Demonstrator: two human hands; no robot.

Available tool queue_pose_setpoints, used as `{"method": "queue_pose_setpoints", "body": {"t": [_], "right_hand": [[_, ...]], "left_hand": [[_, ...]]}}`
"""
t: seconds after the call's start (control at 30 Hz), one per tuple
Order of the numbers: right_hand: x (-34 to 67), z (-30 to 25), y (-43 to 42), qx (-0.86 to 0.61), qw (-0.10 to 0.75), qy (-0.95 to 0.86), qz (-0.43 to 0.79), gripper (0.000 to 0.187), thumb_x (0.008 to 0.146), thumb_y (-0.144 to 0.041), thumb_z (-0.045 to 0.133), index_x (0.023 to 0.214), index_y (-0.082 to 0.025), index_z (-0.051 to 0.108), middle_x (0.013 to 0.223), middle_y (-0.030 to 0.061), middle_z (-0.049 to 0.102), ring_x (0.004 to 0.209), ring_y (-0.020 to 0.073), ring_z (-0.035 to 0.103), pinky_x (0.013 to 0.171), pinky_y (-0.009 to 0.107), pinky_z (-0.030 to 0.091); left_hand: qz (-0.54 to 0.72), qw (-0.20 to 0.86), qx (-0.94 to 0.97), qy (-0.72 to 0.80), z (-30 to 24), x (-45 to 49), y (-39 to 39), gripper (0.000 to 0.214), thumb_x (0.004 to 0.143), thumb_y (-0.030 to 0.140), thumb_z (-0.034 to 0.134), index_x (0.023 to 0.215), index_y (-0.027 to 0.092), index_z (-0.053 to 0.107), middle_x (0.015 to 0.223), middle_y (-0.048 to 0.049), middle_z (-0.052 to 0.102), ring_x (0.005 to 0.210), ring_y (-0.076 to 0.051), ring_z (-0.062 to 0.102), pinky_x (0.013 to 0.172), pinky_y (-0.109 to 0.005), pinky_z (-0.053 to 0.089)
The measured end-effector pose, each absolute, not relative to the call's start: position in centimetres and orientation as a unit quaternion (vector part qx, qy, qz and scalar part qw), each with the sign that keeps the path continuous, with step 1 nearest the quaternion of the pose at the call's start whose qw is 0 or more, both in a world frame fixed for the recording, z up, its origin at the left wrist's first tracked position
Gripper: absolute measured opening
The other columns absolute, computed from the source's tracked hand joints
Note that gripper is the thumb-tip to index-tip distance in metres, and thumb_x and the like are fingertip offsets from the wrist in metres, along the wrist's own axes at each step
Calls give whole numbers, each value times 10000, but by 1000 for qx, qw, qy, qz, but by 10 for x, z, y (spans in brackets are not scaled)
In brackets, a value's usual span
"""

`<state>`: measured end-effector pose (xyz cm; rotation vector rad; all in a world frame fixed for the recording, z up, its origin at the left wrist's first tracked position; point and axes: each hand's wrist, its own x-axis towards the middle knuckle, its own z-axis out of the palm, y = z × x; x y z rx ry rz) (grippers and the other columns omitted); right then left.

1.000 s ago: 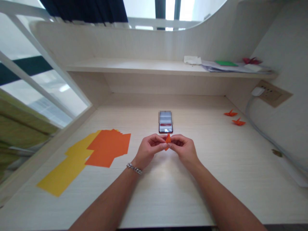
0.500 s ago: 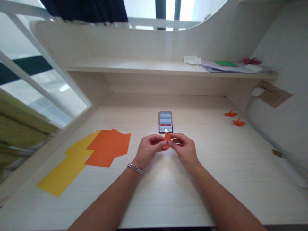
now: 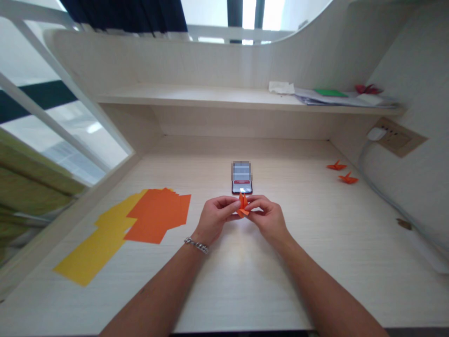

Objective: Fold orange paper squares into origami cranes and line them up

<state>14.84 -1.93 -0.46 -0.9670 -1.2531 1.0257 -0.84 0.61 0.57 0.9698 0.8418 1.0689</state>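
Orange folded origami piece (image 3: 242, 206) is pinched upright between left hand (image 3: 217, 217) and right hand (image 3: 268, 217), held over desk (image 3: 245, 281), just near of phone (image 3: 242, 188). Orange paper sheets (image 3: 157, 215) and yellow paper sheets (image 3: 94, 248) are laid to left; two orange paper cranes (image 3: 336, 165) are placed far right.

Orange origami crane (image 3: 242, 206), orange paper sheets (image 3: 157, 216), yellow paper sheets (image 3: 90, 252), pale wood-grain desk (image 3: 245, 276)
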Motion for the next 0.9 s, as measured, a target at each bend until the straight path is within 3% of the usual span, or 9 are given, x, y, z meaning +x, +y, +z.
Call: {"method": "queue_pose_setpoints", "body": {"t": [0.37, 0.77, 0.9], "right_hand": [[150, -3, -19, -395, 575, -579, 423, 41, 668, -236, 765, 683, -252, 731, 1115, 44, 636, 1034, 226, 609, 932, 419, 485], [148, -5, -18, -394, 588, -541, 454, 81, 676, -219, 729, 755, -239, 734, 1101, 64, 647, 1035, 232, 613, 845, 364, 536], [149, -3, -17, -393, 586, -537, 463, 110, 699, -214, 699, 795, -242, 743, 1094, 64, 657, 1057, 239, 604, 890, 367, 509]], "left_hand": [[508, 631, 440, 387, 1, -7, 7, 228, 674, 281, 759, 837, 129, 709, 846, -84, 730, 734, -179, 677, 697, -325, 572], [511, 635, 450, 365, 0, -9, 8, 229, 665, 222, 765, 864, 127, 702, 846, -79, 725, 742, -173, 671, 728, -318, 560], [517, 627, 452, 370, 0, -10, 8, 249, 647, 212, 775, 868, 125, 701, 878, -87, 725, 772, -187, 671, 744, -325, 551]]}}
